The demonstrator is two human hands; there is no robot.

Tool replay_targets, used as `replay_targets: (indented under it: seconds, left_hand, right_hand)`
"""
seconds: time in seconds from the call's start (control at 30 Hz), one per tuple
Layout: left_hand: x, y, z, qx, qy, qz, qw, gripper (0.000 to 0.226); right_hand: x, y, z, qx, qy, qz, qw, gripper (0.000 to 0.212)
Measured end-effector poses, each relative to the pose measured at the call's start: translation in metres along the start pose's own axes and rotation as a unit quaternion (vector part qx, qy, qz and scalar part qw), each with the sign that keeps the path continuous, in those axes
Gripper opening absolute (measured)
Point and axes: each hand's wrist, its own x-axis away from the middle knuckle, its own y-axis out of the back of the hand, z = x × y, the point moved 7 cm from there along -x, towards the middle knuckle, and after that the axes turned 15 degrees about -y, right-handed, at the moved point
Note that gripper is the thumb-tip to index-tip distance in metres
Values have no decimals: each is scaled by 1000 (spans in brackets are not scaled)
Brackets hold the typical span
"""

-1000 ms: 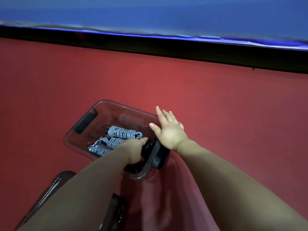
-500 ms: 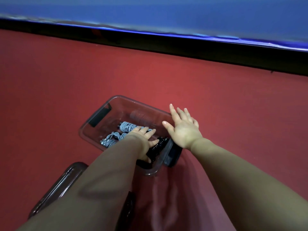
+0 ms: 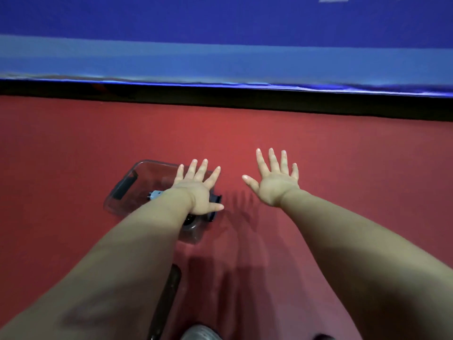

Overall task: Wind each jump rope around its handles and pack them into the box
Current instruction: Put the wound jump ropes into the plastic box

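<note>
Both hands splayed flat, holding nothing: left hand (image 3: 196, 192) over the clear box (image 3: 147, 165), right hand (image 3: 274, 185) at its 3 o'clock. Wound jump rope (image 3: 156, 194) lies inside. Packing looks done; lidding likely next.

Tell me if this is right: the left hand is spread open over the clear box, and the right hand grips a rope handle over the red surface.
No. In the head view the right hand grips nothing: it is spread open over the red surface. The left hand is spread open over the clear box.
</note>
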Motion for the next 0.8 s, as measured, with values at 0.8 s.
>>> replay_targets:
  seconds: [0.8]
  left_hand:
    - [-28,-28,-416,-95,-326,51,939,94]
  right_hand:
    - [171,-159,-411,-14,-305,219,927,66]
